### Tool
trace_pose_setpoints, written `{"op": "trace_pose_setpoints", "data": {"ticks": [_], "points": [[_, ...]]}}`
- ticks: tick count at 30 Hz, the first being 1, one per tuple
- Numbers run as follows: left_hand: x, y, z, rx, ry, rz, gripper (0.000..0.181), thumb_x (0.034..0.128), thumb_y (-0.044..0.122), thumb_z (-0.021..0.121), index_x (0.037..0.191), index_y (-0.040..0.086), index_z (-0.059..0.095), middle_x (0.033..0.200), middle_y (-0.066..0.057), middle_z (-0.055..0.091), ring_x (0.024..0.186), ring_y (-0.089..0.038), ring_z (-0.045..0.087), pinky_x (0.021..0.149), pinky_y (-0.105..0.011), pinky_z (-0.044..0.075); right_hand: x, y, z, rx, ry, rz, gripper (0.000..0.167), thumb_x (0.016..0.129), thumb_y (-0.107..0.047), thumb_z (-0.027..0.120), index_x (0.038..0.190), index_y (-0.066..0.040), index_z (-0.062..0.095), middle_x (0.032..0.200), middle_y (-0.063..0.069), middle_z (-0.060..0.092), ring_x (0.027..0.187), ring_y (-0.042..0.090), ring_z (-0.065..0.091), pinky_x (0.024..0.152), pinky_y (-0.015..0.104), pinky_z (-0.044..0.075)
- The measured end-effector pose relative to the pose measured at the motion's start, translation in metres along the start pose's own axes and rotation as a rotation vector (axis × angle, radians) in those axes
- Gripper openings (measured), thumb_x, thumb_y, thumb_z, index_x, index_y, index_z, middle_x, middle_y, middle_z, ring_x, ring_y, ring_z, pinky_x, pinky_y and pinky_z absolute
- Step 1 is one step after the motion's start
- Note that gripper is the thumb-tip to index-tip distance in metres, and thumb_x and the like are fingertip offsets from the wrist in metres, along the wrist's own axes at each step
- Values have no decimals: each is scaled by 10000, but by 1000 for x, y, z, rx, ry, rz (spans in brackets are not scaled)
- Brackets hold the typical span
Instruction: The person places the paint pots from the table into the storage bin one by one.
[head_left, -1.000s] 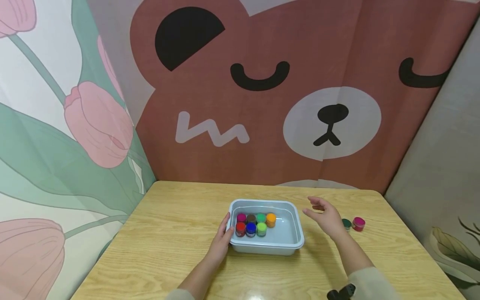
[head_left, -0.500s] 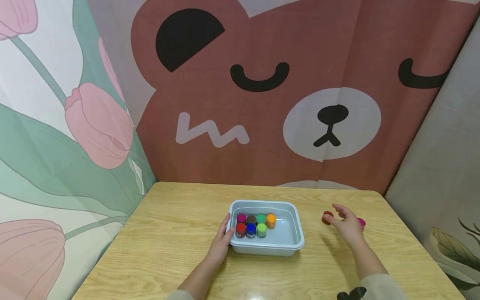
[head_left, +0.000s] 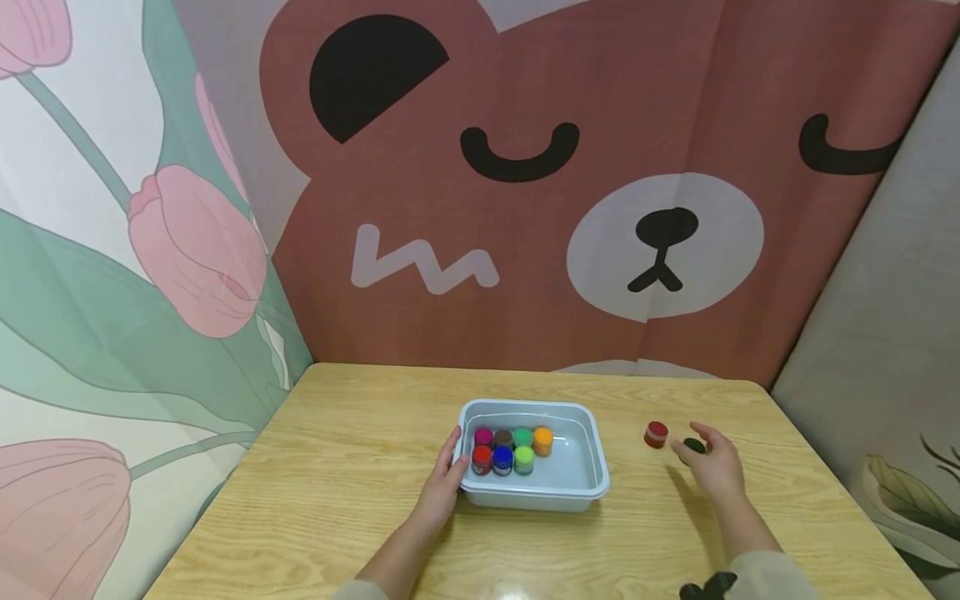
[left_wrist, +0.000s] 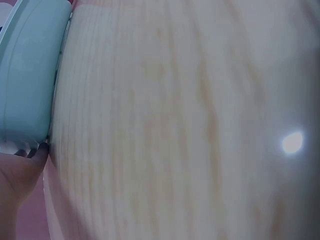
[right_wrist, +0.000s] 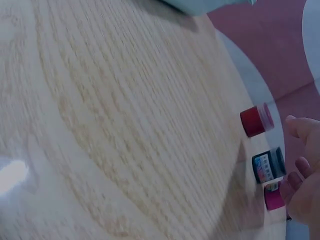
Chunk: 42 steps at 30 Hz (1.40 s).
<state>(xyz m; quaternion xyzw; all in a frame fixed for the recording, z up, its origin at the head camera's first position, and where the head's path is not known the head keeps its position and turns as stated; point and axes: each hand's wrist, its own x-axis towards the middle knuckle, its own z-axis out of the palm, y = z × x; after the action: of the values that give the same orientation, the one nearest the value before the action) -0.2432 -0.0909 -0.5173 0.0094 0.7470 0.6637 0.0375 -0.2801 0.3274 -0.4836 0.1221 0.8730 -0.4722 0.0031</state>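
In the head view, the left hand [head_left: 439, 483] grips the left wall of a pale blue tray [head_left: 573, 492], thumb over the rim. Inside the tray stand several small paint jars, among them a red jar [head_left: 482, 460], a blue jar [head_left: 502, 460] and an orange jar [head_left: 543, 442]. At the right, the right hand [head_left: 716, 467] reaches over a dark green jar [head_left: 695, 446], thumb and fingers parted. A red jar [head_left: 656, 434] stands just left of it. The right wrist view shows the dark green jar [right_wrist: 269, 165] upright beside a magenta jar [right_wrist: 274, 195], near the fingers.
A wooden table [head_left: 337, 467] carries everything. Behind it hangs a cloth with a brown bear print [head_left: 420, 333], and a tulip-print cloth [head_left: 75, 333] hangs at the left. A black object [head_left: 708, 587] sits by the right sleeve.
The right hand has moved right, away from the tray, over the jars on the table. The red jar now stands by itself on the table, left of the dark green one. The left hand has stayed put.
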Motion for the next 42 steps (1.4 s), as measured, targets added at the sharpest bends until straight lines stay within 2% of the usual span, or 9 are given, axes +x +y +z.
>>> {"op": "trace_pose_setpoints", "data": {"ticks": [11,20,27,37,42], "points": [[0,2,0,7,9,-21,560,1045,315,416,1568,292,219,1640,-148,177,1494,-450,132,1168,-680,140,6,11,1,-11,20,13,712,975,-281,561,1519,41,234,1546,370,179,1428,522,202,1174,595,254],[0,2,1,2,9,-31,563,1043,327,417,1568,305,215,1638,-152,180,1493,-450,137,1169,-680,136,12,20,5,-49,32,21,696,991,-272,545,1516,52,224,1529,365,220,1393,519,262,1170,593,255],[-1,3,0,-6,-9,18,573,1049,290,412,1577,240,195,1635,-180,167,1495,-442,132,1184,-646,162,11,18,9,-62,62,39,678,981,-276,552,1499,60,272,1514,364,261,1395,523,263,1160,599,273],[0,2,0,-10,-7,12,573,1052,287,401,1580,238,182,1634,-188,164,1490,-457,130,1174,-665,160,8,21,11,-45,63,50,661,975,-247,552,1487,78,289,1521,356,255,1420,526,202,1172,614,228],[-1,2,0,-13,-15,18,577,1054,283,399,1582,232,172,1634,-194,153,1490,-459,126,1177,-657,162,6,22,13,-27,75,54,659,965,-257,572,1482,61,315,1520,345,271,1420,517,220,1169,611,235]]}}
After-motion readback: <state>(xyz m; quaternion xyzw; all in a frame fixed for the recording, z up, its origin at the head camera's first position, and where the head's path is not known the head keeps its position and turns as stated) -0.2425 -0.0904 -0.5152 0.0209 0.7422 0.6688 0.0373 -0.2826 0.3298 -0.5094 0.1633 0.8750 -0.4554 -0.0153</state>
